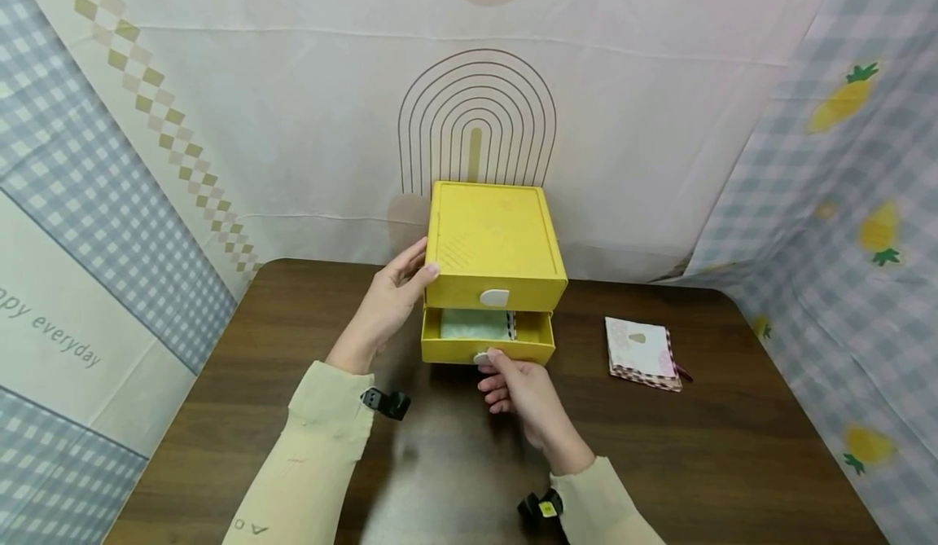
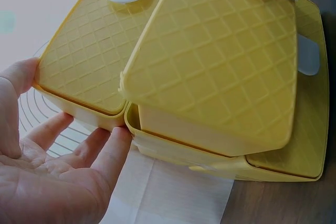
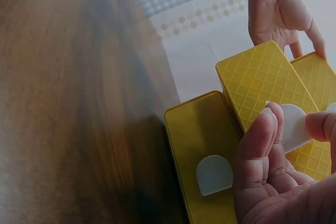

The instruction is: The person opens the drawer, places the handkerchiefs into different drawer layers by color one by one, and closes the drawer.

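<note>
Left hand (image 1: 383,307) grips cabinet (image 1: 494,227) at nine o'clock; right hand (image 1: 529,398) pinches drawer tab (image 1: 480,358) at six; suggest bracing, sliding level.

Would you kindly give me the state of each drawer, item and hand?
Top drawer: closed
Middle drawer: pulled open
Bottom drawer: closed
Pale green item: inside middle drawer
Patterned cloth item: flat on table
Left hand: touching cabinet
Right hand: pinching middle drawer's handle
</note>
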`<move>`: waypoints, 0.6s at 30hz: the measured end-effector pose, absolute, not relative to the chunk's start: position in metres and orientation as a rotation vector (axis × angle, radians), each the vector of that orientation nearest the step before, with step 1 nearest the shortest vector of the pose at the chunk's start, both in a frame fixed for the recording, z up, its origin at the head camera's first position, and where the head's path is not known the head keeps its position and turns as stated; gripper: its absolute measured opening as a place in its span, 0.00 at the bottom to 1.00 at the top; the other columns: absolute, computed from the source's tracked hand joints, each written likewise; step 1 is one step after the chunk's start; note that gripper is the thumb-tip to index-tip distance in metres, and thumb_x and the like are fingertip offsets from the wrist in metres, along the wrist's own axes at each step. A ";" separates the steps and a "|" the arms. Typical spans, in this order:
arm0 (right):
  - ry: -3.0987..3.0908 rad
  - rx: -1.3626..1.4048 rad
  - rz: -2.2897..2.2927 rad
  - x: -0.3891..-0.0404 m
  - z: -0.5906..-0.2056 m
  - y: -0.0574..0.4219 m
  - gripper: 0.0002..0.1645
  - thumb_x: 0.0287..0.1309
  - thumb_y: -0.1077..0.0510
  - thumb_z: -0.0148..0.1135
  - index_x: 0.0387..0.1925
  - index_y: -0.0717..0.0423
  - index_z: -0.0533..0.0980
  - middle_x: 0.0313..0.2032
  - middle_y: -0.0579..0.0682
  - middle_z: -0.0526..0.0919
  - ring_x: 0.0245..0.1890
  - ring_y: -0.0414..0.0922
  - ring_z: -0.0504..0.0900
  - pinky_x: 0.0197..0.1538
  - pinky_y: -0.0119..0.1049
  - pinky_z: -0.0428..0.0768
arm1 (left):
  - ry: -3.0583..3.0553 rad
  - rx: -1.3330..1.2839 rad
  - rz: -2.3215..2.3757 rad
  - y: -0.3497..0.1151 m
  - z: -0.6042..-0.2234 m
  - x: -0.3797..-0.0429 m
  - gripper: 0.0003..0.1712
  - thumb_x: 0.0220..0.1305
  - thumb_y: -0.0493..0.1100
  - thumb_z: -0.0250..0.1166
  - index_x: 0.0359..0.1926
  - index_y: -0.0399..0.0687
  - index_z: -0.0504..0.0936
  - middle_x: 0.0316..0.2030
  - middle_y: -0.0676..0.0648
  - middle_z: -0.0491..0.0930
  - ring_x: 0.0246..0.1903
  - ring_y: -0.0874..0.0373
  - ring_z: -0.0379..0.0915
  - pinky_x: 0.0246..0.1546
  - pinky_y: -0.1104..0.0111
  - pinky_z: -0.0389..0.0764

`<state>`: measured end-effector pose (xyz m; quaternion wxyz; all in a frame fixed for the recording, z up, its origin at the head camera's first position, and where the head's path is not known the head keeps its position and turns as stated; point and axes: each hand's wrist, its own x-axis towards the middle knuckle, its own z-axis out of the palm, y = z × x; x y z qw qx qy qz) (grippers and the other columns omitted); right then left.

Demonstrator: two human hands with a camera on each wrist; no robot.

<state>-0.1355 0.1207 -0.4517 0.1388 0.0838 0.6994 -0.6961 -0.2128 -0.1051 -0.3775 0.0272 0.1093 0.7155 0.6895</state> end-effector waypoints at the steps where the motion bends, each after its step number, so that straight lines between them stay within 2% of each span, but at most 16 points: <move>1: 2.025 0.246 -2.012 -0.138 -0.452 0.121 0.43 0.57 0.32 0.60 0.44 0.72 0.79 0.26 0.53 0.83 0.22 0.43 0.79 0.27 0.36 0.81 | 2.208 0.340 2.133 -0.105 -0.378 -0.213 0.36 0.65 0.59 0.62 0.72 0.66 0.62 0.66 0.52 0.66 0.64 0.56 0.62 0.63 0.57 0.65; 7: 2.040 0.254 -2.001 -0.151 -0.451 0.121 0.43 0.57 0.31 0.60 0.44 0.70 0.80 0.27 0.54 0.83 0.22 0.43 0.79 0.27 0.36 0.81 | 2.214 0.354 2.147 -0.105 -0.379 -0.214 0.36 0.66 0.57 0.62 0.72 0.63 0.62 0.66 0.51 0.66 0.65 0.54 0.61 0.63 0.58 0.65; 18: 2.061 0.256 -2.001 -0.177 -0.446 0.121 0.39 0.59 0.34 0.60 0.45 0.68 0.80 0.28 0.54 0.84 0.23 0.43 0.79 0.27 0.36 0.81 | 2.229 0.356 2.132 -0.105 -0.379 -0.213 0.35 0.65 0.59 0.62 0.71 0.67 0.63 0.66 0.51 0.66 0.64 0.54 0.62 0.64 0.55 0.64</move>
